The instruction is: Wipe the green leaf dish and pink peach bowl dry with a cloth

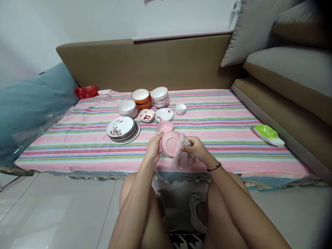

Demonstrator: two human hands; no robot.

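Left hand: clamped on the edge of a pink bowl, thumb on its upper side. Bowl is smooth, glossy, ceramic-looking; underside faces the camera, round foot ring visible. Right hand: thumb and fingers pinched on a soft, pale pink cloth, folded over the bowl's right side, loose end hanging in creases. Thin dark cord bracelet on that wrist.

Bowl is held up over the front part of a striped fabric cover. Just beyond: pink dish, curvy rim. Left of it: stack of round plates, top one white with brown floral print. Behind: squarish patterned dish, white floral plates, small white dishes stacked, deep bowls in orange and white. Far right: green leaf-shaped dish. Back: flat brown panel.
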